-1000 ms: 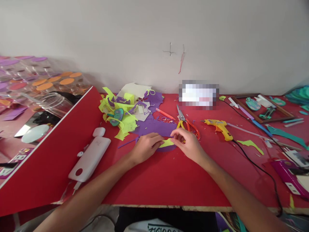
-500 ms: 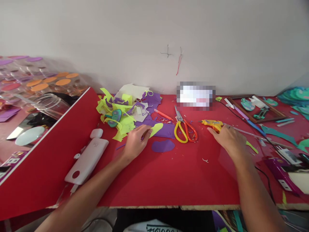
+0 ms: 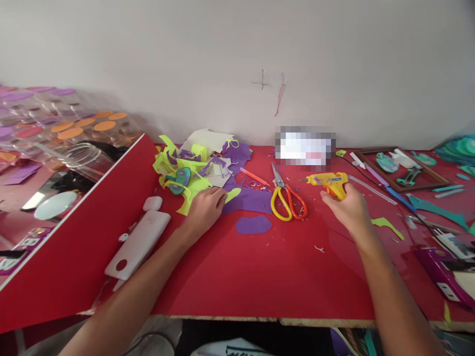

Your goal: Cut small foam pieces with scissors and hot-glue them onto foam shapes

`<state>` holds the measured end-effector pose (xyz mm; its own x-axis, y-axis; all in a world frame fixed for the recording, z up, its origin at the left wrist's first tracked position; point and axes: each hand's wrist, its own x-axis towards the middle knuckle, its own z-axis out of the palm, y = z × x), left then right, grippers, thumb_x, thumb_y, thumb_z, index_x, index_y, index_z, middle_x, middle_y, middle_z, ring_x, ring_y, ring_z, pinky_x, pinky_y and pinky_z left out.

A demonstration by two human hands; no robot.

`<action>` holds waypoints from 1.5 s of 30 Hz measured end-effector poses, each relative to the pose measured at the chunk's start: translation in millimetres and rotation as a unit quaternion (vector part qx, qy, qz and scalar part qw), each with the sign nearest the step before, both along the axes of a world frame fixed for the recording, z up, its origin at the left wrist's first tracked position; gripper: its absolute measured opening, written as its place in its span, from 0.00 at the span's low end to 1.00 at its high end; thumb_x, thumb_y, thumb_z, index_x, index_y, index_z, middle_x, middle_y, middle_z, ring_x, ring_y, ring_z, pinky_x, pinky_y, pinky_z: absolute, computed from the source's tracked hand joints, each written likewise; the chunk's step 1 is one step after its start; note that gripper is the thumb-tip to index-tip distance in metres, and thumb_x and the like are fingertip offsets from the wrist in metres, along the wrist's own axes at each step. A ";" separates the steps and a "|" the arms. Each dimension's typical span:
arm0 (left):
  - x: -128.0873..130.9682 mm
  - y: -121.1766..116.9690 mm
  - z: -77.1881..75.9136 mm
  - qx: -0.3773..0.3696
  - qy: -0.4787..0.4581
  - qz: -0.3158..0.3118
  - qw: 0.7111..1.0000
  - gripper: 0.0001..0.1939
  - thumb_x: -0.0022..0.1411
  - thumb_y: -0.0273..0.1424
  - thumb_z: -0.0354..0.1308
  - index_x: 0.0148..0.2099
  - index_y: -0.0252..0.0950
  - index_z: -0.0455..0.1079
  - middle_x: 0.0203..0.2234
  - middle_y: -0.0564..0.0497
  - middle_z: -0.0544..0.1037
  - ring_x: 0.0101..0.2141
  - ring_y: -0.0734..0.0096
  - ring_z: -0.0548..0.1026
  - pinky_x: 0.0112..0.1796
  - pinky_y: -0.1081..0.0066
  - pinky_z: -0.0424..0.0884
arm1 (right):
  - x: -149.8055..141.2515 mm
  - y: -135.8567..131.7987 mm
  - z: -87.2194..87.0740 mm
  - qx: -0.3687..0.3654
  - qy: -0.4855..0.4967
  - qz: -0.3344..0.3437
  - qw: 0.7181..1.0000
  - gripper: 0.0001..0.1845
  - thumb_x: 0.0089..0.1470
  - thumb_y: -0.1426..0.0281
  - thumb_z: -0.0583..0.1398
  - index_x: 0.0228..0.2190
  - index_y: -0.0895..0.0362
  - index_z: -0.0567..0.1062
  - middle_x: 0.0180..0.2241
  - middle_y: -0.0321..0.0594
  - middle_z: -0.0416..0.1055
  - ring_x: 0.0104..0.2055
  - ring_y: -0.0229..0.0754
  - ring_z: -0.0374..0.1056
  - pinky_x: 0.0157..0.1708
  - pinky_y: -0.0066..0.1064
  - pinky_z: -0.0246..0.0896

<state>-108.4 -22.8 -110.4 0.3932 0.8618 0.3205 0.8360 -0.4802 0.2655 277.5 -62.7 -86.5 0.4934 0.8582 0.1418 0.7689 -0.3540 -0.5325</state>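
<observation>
My right hand is closed round the handle of a yellow hot glue gun, whose nozzle points left. A clear glue stick extends from its back. My left hand has its fingers closed on a yellow-green foam piece; part of the piece is covered by the fingers. Just right of that hand, a purple foam oval lies flat on the red tabletop, below a purple foam sheet. Between my hands rest scissors with one yellow and one red handle loop.
Yellow-green scraps pile up at the back left. A white power bank lies beside the red upright board. At the back stands a blurred bright screen. To the right are a brown frame and a purple power strip.
My right hand has raised and turned the glue gun, so more of its body shows. My left hand has rolled over, back upward, and moved slightly left with the foam piece.
</observation>
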 end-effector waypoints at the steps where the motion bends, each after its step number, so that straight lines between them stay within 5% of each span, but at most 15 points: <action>1: 0.6 0.0 -1.0 -0.005 0.009 -0.002 1.000 0.13 0.72 0.28 0.50 0.40 0.36 0.75 0.34 0.46 0.79 0.37 0.62 0.76 0.39 0.66 0.68 | -3.7 -1.3 0.2 0.011 0.014 0.015 1.000 0.19 0.46 0.51 0.62 0.31 0.52 0.69 0.26 0.39 0.71 0.29 0.49 0.68 0.27 0.35 0.56; 8: 0.6 -1.5 6.4 0.088 -0.024 0.034 0.995 0.14 0.72 0.31 0.51 0.55 0.35 0.72 0.48 0.40 0.76 0.48 0.55 0.73 0.49 0.59 0.70 | -33.2 -13.4 -2.1 0.051 0.061 0.120 0.990 0.20 0.45 0.50 0.65 0.27 0.52 0.67 0.20 0.36 0.70 0.23 0.44 0.67 0.25 0.33 0.57; 11: 0.3 -3.5 11.8 0.020 -0.068 -0.081 0.994 0.13 0.75 0.33 0.50 0.52 0.36 0.73 0.42 0.44 0.78 0.44 0.61 0.75 0.46 0.65 0.71 | -44.7 -15.6 -4.7 0.047 0.069 0.166 0.983 0.19 0.46 0.51 0.65 0.28 0.53 0.69 0.23 0.39 0.73 0.24 0.45 0.68 0.25 0.32 0.58; 14: 2.6 -7.8 10.9 -0.077 -0.014 -0.229 0.970 0.13 0.74 0.39 0.54 0.53 0.40 0.74 0.44 0.46 0.78 0.45 0.62 0.75 0.47 0.66 0.69 | -52.4 -17.0 -6.1 0.033 0.076 0.181 0.980 0.20 0.45 0.51 0.65 0.26 0.53 0.69 0.23 0.41 0.74 0.24 0.46 0.68 0.24 0.33 0.58; 16: 5.5 -11.5 8.3 -0.110 0.023 -0.262 0.959 0.16 0.72 0.41 0.57 0.56 0.41 0.74 0.47 0.45 0.76 0.47 0.60 0.74 0.49 0.64 0.69 | -55.0 -18.2 -6.2 0.024 0.086 0.190 0.978 0.20 0.45 0.50 0.65 0.24 0.53 0.69 0.22 0.40 0.73 0.24 0.45 0.68 0.23 0.32 0.58; 29: 15.4 -12.6 -6.9 -0.070 0.053 -0.280 0.956 0.20 0.74 0.44 0.50 0.62 0.45 0.72 0.45 0.45 0.74 0.44 0.63 0.72 0.45 0.65 0.67 | -71.0 -27.5 -6.8 0.025 0.061 0.223 0.973 0.27 0.45 0.43 0.68 0.26 0.53 0.72 0.19 0.37 0.71 0.20 0.43 0.68 0.18 0.29 0.53; 45: 17.6 -16.5 2.1 -0.118 0.033 -0.267 0.956 0.20 0.73 0.43 0.54 0.61 0.43 0.72 0.48 0.44 0.74 0.47 0.60 0.73 0.48 0.64 0.69 | -76.8 -26.6 -27.4 0.062 -0.121 0.231 0.963 0.14 0.57 0.56 0.62 0.30 0.54 0.74 0.23 0.42 0.76 0.25 0.47 0.74 0.25 0.32 0.55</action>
<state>-90.8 -39.3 -108.2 0.8097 0.5780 0.1012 0.5073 -0.7763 0.3743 200.7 -89.3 -113.9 0.0025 0.9473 0.3203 0.9363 0.1103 -0.3334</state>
